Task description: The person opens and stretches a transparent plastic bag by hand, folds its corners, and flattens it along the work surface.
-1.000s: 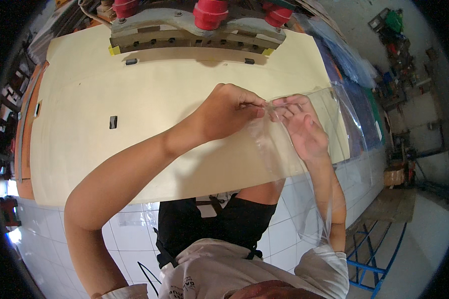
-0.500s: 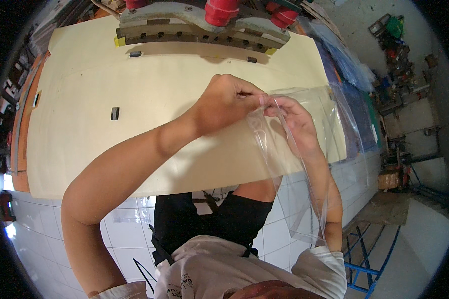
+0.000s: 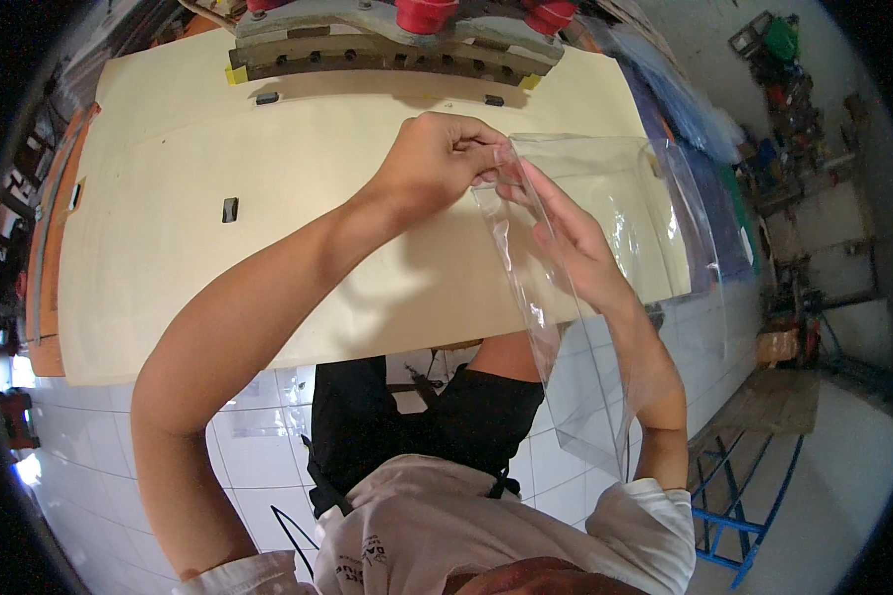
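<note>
My left hand (image 3: 437, 164) is closed in a pinch on the upper corner of a clear plastic cover (image 3: 514, 268), which looks like a thin folded sheet or bag with creased edges. The cover hangs from there toward my lap and spreads to the right. My right hand (image 3: 574, 238) is seen partly through the plastic, its fingertips closed on the same corner beside my left fingers. Whether the right hand is inside the cover or behind it, I cannot tell. Both hands are above a cream board (image 3: 159, 288) on the table.
At the far edge stands a grey metal press bar (image 3: 367, 61) with red fittings (image 3: 425, 14). A small black block (image 3: 230, 209) and two more lie on the board. Clear and blue plastic sheets (image 3: 680, 119) are heaped at right. A blue-legged bench (image 3: 744, 496) stands on the floor.
Both hands have moved a little up and left with the plastic cover. The right fingers look straighter, and the cover is spread wider to the right.
</note>
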Demonstrator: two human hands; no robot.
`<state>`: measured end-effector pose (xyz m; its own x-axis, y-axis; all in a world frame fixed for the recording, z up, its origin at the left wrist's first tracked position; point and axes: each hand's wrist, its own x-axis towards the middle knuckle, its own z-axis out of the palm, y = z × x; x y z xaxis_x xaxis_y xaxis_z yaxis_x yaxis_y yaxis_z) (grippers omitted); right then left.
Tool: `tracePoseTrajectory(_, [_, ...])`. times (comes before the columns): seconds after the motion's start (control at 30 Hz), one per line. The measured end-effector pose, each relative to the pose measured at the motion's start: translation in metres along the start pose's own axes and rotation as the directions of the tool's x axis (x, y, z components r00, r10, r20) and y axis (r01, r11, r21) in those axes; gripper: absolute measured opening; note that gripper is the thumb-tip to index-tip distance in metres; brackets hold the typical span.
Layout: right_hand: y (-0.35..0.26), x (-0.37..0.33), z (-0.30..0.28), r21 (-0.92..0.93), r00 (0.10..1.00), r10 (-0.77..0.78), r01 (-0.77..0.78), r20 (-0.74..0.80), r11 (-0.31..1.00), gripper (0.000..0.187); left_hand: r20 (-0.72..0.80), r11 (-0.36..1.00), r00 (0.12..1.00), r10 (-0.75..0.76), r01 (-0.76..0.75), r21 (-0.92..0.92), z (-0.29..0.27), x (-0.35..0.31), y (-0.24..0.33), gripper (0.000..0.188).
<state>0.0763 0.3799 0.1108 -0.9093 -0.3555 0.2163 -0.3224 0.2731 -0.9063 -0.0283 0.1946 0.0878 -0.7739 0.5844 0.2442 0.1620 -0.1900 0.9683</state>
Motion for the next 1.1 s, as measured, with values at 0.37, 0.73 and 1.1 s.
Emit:
tracePoseTrajectory(0.37, [0.019,0.015,0.001,-0.539,0.995,-0.096,0.063,-0.033,0.84,0.045,-0.241,0.911,0.963,0.119,-0.009,0.413,-0.009,-0.005,0.023,0.026])
tracePoseTrajectory(0.73, [0.028,0.03,0.039,-0.6,0.961,-0.257,0.145,-0.104,0.786,0.047,0.055,0.348,0.991,0.121,-0.095,0.933,0.003,-0.08,0.037,0.052])
tracePoseTrajectory(1.1, [0.018,-0.014,-0.005,-0.846,0.958,-0.099,-0.186,-0.269,0.499,0.052,-0.106,0.558,0.994,0.009,0.083,0.826,0.005,-0.097,0.077,0.038])
